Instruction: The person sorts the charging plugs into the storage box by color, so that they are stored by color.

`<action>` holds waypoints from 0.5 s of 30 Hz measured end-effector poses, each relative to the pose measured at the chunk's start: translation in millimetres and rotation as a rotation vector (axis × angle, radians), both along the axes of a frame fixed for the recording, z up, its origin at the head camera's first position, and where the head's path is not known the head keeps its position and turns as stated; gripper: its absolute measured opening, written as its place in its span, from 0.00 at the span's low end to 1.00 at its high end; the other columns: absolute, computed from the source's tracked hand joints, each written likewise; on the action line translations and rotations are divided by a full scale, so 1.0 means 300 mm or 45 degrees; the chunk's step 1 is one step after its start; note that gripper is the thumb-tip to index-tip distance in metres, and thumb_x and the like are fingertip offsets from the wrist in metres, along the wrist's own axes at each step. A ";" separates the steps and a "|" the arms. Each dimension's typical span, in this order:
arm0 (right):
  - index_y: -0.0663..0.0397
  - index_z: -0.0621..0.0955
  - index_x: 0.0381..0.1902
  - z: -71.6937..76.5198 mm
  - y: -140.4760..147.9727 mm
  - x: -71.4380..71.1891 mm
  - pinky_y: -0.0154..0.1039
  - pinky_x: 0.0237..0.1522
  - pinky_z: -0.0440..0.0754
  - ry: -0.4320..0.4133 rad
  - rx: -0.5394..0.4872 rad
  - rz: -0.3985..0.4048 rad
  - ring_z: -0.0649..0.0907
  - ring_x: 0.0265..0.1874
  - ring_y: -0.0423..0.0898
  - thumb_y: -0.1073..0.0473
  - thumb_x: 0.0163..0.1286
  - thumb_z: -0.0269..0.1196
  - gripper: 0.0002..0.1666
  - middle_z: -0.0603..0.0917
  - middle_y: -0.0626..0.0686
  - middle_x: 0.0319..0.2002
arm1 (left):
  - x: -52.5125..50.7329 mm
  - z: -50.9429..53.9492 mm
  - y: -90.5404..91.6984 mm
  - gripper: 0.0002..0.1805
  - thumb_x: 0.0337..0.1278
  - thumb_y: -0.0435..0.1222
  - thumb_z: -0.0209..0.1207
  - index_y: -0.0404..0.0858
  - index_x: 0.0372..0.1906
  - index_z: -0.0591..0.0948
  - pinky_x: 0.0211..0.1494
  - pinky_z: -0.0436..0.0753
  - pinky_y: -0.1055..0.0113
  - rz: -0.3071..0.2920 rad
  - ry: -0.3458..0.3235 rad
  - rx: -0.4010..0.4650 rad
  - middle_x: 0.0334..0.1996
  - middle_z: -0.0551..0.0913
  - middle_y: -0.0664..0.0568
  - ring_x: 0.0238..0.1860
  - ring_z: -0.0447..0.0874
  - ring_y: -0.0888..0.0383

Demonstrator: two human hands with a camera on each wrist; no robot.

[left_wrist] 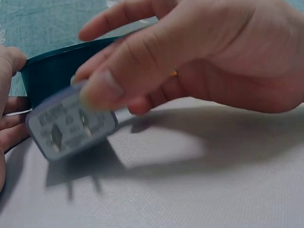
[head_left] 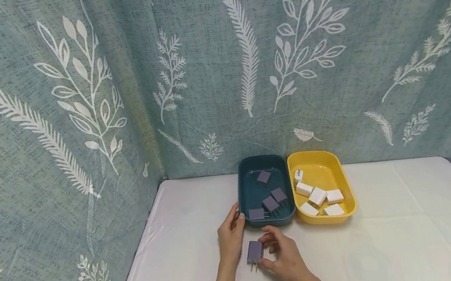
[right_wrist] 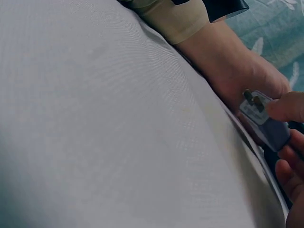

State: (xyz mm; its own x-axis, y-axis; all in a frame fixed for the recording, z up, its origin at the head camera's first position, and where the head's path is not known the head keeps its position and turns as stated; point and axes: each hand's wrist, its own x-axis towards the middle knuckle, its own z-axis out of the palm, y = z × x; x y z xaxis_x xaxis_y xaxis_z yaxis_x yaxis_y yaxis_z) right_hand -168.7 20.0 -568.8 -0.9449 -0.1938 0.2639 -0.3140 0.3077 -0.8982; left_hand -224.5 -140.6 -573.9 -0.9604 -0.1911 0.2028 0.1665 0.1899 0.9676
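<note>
My right hand (head_left: 286, 257) pinches a purple plug charger (head_left: 254, 251) between thumb and fingers, in front of the dark blue tray (head_left: 270, 223). Its two metal prongs point toward me. In the left wrist view, the charger's printed prong face (left_wrist: 71, 128) shows above the cloth. My left hand (head_left: 232, 236) holds the tray's front left corner, thumb at the rim and fingers along the outer side. Several purple chargers (head_left: 263, 177) lie scattered inside this tray. The right wrist view catches the held charger (right_wrist: 275, 133) beside my left hand (right_wrist: 247, 71).
A yellow tray (head_left: 319, 155) stands against the blue tray's right side, with several white chargers (head_left: 318, 196) in it. White cloth (head_left: 402, 211) covers the table. A patterned blue-green curtain (head_left: 209, 89) hangs behind and at the sides.
</note>
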 end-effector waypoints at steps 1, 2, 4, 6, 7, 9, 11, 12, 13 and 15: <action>0.58 0.73 0.58 0.006 -0.002 0.000 0.32 0.37 0.82 -0.004 -0.009 -0.013 0.83 0.38 0.49 0.74 0.40 0.77 0.45 0.87 0.50 0.44 | 0.000 -0.001 -0.001 0.22 0.68 0.40 0.56 0.46 0.65 0.76 0.58 0.83 0.67 -0.003 0.005 0.002 0.60 0.80 0.45 0.59 0.81 0.50; 0.58 0.73 0.58 0.012 -0.004 -0.001 0.33 0.38 0.82 -0.004 -0.015 -0.028 0.84 0.39 0.49 0.75 0.40 0.77 0.45 0.87 0.50 0.44 | 0.000 -0.002 -0.001 0.22 0.68 0.40 0.56 0.46 0.65 0.76 0.58 0.83 0.66 -0.007 0.009 0.009 0.60 0.80 0.45 0.59 0.81 0.50; 0.59 0.73 0.58 0.030 -0.009 -0.002 0.35 0.38 0.83 0.012 -0.031 -0.056 0.84 0.40 0.50 0.76 0.39 0.76 0.45 0.87 0.51 0.43 | -0.001 -0.003 -0.002 0.21 0.68 0.40 0.56 0.46 0.65 0.76 0.59 0.82 0.65 -0.011 0.014 0.019 0.60 0.80 0.45 0.59 0.81 0.50; 0.64 0.73 0.57 0.057 -0.013 -0.002 0.39 0.38 0.84 0.055 -0.045 -0.073 0.85 0.41 0.53 0.78 0.38 0.75 0.44 0.88 0.55 0.42 | -0.001 -0.001 -0.002 0.22 0.68 0.40 0.56 0.46 0.65 0.76 0.59 0.82 0.65 -0.011 0.013 0.016 0.60 0.80 0.45 0.59 0.81 0.50; 0.65 0.73 0.56 0.073 -0.015 -0.001 0.41 0.37 0.84 0.080 -0.049 -0.075 0.85 0.40 0.55 0.79 0.38 0.75 0.43 0.88 0.57 0.42 | 0.000 0.000 -0.002 0.22 0.68 0.40 0.56 0.47 0.65 0.76 0.59 0.82 0.65 -0.009 0.009 0.014 0.60 0.80 0.46 0.59 0.81 0.51; 0.69 0.74 0.55 0.110 -0.015 0.004 0.43 0.37 0.85 0.127 -0.055 -0.067 0.84 0.40 0.57 0.80 0.38 0.75 0.42 0.87 0.61 0.41 | 0.001 0.003 -0.002 0.22 0.68 0.40 0.56 0.47 0.65 0.76 0.59 0.82 0.66 -0.006 -0.003 0.008 0.59 0.81 0.46 0.59 0.81 0.51; 0.71 0.74 0.53 0.147 -0.013 0.010 0.44 0.38 0.85 0.150 -0.059 -0.055 0.84 0.40 0.58 0.80 0.39 0.74 0.40 0.87 0.63 0.41 | 0.003 0.004 -0.002 0.22 0.68 0.41 0.56 0.48 0.65 0.76 0.58 0.82 0.69 -0.006 -0.011 -0.004 0.59 0.82 0.46 0.58 0.81 0.51; 0.72 0.74 0.53 0.159 -0.012 0.010 0.45 0.38 0.85 0.163 -0.066 -0.051 0.84 0.40 0.58 0.79 0.39 0.74 0.39 0.87 0.63 0.41 | 0.004 0.004 -0.003 0.22 0.68 0.42 0.56 0.48 0.65 0.76 0.58 0.82 0.69 -0.007 -0.008 -0.006 0.58 0.82 0.46 0.58 0.82 0.51; 0.71 0.74 0.53 0.169 -0.012 0.008 0.45 0.38 0.85 0.177 -0.073 -0.050 0.84 0.40 0.58 0.79 0.40 0.74 0.38 0.87 0.63 0.41 | 0.013 0.022 -0.002 0.22 0.68 0.41 0.56 0.46 0.66 0.75 0.58 0.82 0.69 -0.015 -0.018 -0.006 0.58 0.82 0.44 0.58 0.82 0.50; 0.70 0.74 0.52 0.165 -0.012 -0.005 0.44 0.39 0.86 0.185 -0.075 -0.078 0.84 0.40 0.57 0.79 0.40 0.75 0.38 0.87 0.62 0.42 | 0.020 0.037 -0.002 0.22 0.68 0.40 0.56 0.45 0.66 0.75 0.56 0.82 0.72 -0.021 -0.026 -0.004 0.57 0.82 0.43 0.57 0.82 0.50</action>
State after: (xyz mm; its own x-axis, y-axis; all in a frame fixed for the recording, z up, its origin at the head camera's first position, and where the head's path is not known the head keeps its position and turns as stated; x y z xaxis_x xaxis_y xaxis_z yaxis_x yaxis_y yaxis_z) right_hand -170.4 16.3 -519.3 -0.9056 -0.1170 0.4077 -0.4239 0.2783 -0.8619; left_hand -218.4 -141.3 -562.8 -0.9673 -0.1750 0.1835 0.1497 0.1900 0.9703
